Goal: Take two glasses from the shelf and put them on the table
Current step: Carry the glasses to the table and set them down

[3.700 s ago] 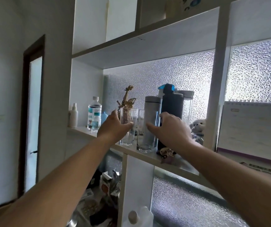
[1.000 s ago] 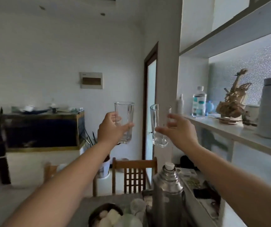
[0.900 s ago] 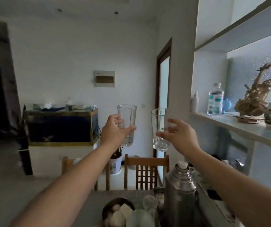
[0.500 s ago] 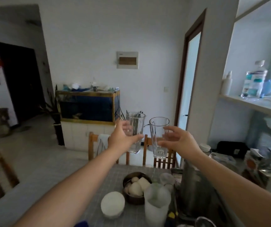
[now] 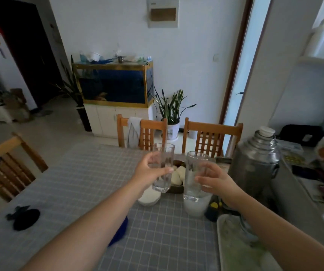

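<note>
Left hand [image 5: 147, 173] is gripping the left glass [image 5: 163, 167] – fingers [image 5: 165, 169] wrapping around its middle, thumb across the front. Right hand [image 5: 218, 181] is gripping the right glass [image 5: 194, 176] the same way, fingers closed on its side at mid height. Both glasses are being held upright, empty, side by side and apart from each other, up in the air over the far middle of the table [image 5: 79, 184]; neither is touching the checked grey tablecloth. Behind and under the left glass a dark bowl [image 5: 176, 189] with pale round buns is sitting on the table, with a white round lid-like container [image 5: 149, 198] just beside it at the near left. Below the right glass a cloudy plastic jug [image 5: 196, 207] is standing – its top is partly hidden by the glass. A steel thermos flask [image 5: 255, 163] is standing at the right edge of the table, near the right hand. A pale green tray [image 5: 233, 247] is lying at the near right, and a black flat object [image 5: 26, 219] at the near left. Two wooden chairs [image 5: 212, 137] are standing at the far side of the table, one with a grey cloth draped on its back. Beyond them a fish tank [image 5: 114, 85] is sitting on a white cabinet, with a potted plant [image 5: 172, 112] beside it. Part of the shelf [image 5: 321, 60] is showing at upper right.
</note>
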The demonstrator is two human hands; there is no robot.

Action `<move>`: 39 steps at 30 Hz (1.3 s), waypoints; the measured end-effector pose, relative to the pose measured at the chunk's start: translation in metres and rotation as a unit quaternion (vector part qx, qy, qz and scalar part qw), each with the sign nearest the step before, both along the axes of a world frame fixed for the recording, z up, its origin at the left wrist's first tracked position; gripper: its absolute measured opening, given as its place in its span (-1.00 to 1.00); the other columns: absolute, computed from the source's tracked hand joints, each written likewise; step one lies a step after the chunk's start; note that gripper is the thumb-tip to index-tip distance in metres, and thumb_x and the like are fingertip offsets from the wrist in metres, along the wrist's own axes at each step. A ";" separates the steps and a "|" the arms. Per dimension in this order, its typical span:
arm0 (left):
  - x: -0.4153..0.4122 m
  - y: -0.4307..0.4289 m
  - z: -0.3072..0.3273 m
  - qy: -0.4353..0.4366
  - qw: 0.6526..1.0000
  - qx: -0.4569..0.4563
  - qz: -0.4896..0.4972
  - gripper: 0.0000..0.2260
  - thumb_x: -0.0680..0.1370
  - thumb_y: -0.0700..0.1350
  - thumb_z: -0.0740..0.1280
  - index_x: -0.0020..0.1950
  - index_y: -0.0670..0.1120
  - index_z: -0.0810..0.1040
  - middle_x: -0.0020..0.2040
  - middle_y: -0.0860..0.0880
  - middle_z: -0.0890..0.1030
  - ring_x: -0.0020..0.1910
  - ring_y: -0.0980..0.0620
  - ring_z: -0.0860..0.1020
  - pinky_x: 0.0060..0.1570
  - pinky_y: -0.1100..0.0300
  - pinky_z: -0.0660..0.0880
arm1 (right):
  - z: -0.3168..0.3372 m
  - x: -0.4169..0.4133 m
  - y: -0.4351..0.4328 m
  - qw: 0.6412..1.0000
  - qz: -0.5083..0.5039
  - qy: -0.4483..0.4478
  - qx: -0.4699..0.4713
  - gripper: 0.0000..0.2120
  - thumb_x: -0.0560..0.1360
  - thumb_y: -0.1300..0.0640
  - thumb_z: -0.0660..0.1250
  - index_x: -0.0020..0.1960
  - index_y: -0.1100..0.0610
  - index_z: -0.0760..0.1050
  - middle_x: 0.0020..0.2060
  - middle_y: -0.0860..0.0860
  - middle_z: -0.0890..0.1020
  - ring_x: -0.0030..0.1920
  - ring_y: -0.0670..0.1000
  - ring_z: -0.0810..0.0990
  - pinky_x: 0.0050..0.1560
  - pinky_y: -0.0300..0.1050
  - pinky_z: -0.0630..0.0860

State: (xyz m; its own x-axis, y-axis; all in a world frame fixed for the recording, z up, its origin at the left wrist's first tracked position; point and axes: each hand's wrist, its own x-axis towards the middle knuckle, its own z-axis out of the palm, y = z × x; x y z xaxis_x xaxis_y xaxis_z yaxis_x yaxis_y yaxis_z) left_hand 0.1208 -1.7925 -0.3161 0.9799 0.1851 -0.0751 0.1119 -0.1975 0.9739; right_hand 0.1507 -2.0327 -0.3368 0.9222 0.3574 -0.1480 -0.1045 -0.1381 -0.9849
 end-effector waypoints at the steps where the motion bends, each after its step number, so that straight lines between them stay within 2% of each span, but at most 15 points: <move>1: -0.002 0.000 -0.009 0.018 1.000 -0.010 -0.005 -0.33 0.18 0.04 0.58 0.23 0.17 0.40 0.13 0.13 0.46 0.09 0.06 0.46 0.07 0.00 0.50 | -0.010 -0.003 0.000 1.000 0.001 0.009 -0.003 -0.41 0.18 0.01 0.58 0.17 -0.09 0.48 0.02 0.05 0.66 0.01 0.05 0.66 0.05 0.07 0.58; 3: -0.008 -0.001 -0.026 0.045 0.999 -0.026 -0.005 -0.39 0.19 -0.01 0.59 0.15 0.19 0.41 0.09 0.14 0.48 0.00 0.15 0.47 -0.05 0.10 0.51 | -0.027 -0.009 0.000 1.000 0.000 0.029 -0.010 -0.51 0.27 0.09 0.54 0.15 -0.11 0.48 0.02 0.03 0.66 -0.01 0.01 0.66 0.01 0.00 0.58; 5: -0.014 -0.004 -0.043 0.065 0.997 -0.028 -0.005 -0.41 0.22 -0.05 0.59 0.15 0.16 0.41 0.08 0.13 0.50 -0.03 0.18 0.48 -0.21 0.19 0.48 | -0.042 -0.015 0.002 0.999 -0.001 0.043 -0.016 -0.52 0.29 0.12 0.53 0.14 -0.10 0.48 0.00 0.03 0.67 -0.03 -0.01 0.66 -0.05 -0.06 0.59; 10: -0.028 -0.009 -0.080 0.110 0.993 -0.036 0.002 -0.42 0.24 -0.10 0.58 0.18 0.07 0.42 0.08 0.02 0.52 0.00 0.07 0.53 -0.25 0.20 0.49 | -0.076 -0.033 0.004 0.997 -0.024 0.066 -0.026 -0.51 0.26 0.12 0.56 0.12 -0.08 0.49 -0.08 0.04 0.67 -0.11 0.00 0.67 -0.21 -0.18 0.59; 13: -0.035 -0.014 -0.101 0.135 0.991 -0.022 -0.005 -0.41 0.26 -0.13 0.57 0.22 0.04 0.40 0.12 0.02 0.49 0.06 0.04 0.49 -0.18 0.17 0.50 | -0.098 -0.042 0.005 0.996 -0.034 0.074 -0.048 -0.51 0.25 0.13 0.57 0.11 -0.05 0.48 -0.04 0.10 0.64 -0.08 0.03 0.65 -0.15 -0.14 0.58; 17: -0.043 -0.018 -0.130 0.181 0.983 -0.008 -0.009 -0.32 0.27 -0.16 0.56 0.30 0.00 0.33 0.15 0.01 0.46 0.10 -0.01 0.51 0.09 -0.06 0.52 | -0.128 -0.054 0.005 0.994 -0.038 0.069 -0.076 -0.51 0.21 0.12 0.59 0.06 -0.07 0.47 -0.06 0.04 0.61 -0.07 -0.01 0.63 -0.12 -0.17 0.58; 20: -0.051 -0.023 -0.150 0.196 0.981 -0.001 -0.010 -0.30 0.26 -0.14 0.57 0.30 0.01 0.31 0.14 0.02 0.46 0.10 0.01 0.50 0.06 0.02 0.51 | -0.147 -0.062 0.002 0.993 -0.028 0.081 -0.081 -0.47 0.18 0.10 0.59 0.06 -0.13 0.44 -0.03 -0.01 0.59 -0.06 -0.05 0.61 -0.18 -0.21 0.58; 25: -0.058 -0.029 -0.180 0.170 0.985 0.026 -0.027 -0.38 0.24 -0.14 0.58 0.14 0.09 0.30 0.07 0.07 0.45 0.10 0.07 0.48 -0.01 0.12 0.46 | -0.173 -0.071 0.000 0.991 -0.020 0.083 -0.101 -0.45 0.22 0.11 0.58 0.08 -0.16 0.39 0.01 -0.03 0.53 0.03 -0.06 0.55 -0.14 -0.26 0.50; 28: -0.063 -0.031 -0.196 0.147 0.988 0.019 -0.028 -0.36 0.26 -0.19 0.57 0.19 0.06 0.30 0.13 0.04 0.43 0.15 0.06 0.45 0.00 0.25 0.43 | -0.185 -0.076 -0.001 0.991 -0.020 0.093 -0.091 -0.45 0.22 0.15 0.57 0.06 -0.19 0.40 0.04 -0.07 0.52 0.06 -0.08 0.54 -0.08 -0.21 0.54; 30: -0.066 -0.031 -0.204 0.138 0.990 0.021 -0.028 -0.35 0.27 -0.20 0.56 0.23 0.03 0.29 0.17 0.01 0.43 0.16 0.07 0.45 -0.03 0.36 0.38 | -0.190 -0.078 -0.002 0.992 -0.018 0.092 -0.087 -0.44 0.24 0.17 0.56 0.06 -0.22 0.39 0.06 -0.08 0.52 0.07 -0.11 0.53 -0.09 -0.26 0.54; 34: -0.072 -0.031 -0.217 0.117 0.992 0.036 -0.033 -0.37 0.28 -0.20 0.56 0.21 -0.01 0.29 0.17 -0.02 0.44 0.17 0.06 0.44 0.10 0.29 0.34 | -0.201 -0.081 -0.003 0.993 -0.031 0.082 -0.078 -0.44 0.25 0.25 0.55 0.06 -0.20 0.40 0.07 -0.04 0.52 0.10 -0.08 0.52 -0.06 -0.24 0.55; 39: -0.081 -0.031 -0.230 0.083 0.992 0.079 -0.042 -0.33 0.26 -0.19 0.56 0.26 -0.02 0.31 0.20 0.01 0.46 0.17 0.08 0.46 0.10 0.26 0.37 | -0.211 -0.080 -0.005 0.994 -0.032 0.076 -0.068 -0.44 0.26 0.31 0.52 0.04 -0.18 0.41 0.05 -0.05 0.52 0.14 -0.05 0.50 -0.02 -0.18 0.51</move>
State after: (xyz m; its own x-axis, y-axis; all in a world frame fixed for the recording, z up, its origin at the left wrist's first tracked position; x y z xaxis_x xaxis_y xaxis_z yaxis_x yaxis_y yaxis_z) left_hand 0.0398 -1.8238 -0.5460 0.9688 0.1252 -0.2140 0.2454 -0.3621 0.8992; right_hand 0.0702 -2.0374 -0.5478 0.9061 0.2654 -0.3294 -0.2629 -0.2569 -0.9300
